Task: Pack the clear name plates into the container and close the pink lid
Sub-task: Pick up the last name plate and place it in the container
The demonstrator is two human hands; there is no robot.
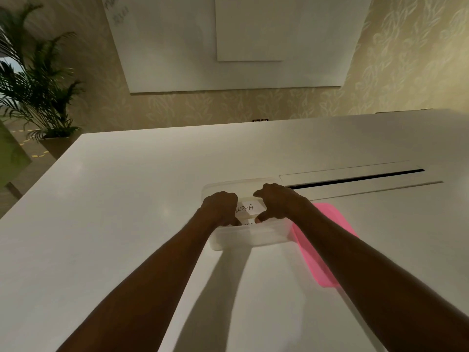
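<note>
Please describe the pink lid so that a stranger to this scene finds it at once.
On the white table, find the clear container holding the ALPHA name plate. The pink lid lies flat just right of it, the only brightly coloured thing there.

The light is dim and warm, coming softly from above. The forearms (157,270) throw broad, soft-edged grey shadows on the near white table (114,199). The pink lid (309,255) looks very saturated. Everything is slightly blurred, and the wide lens tilts the far wall (380,72).
</note>
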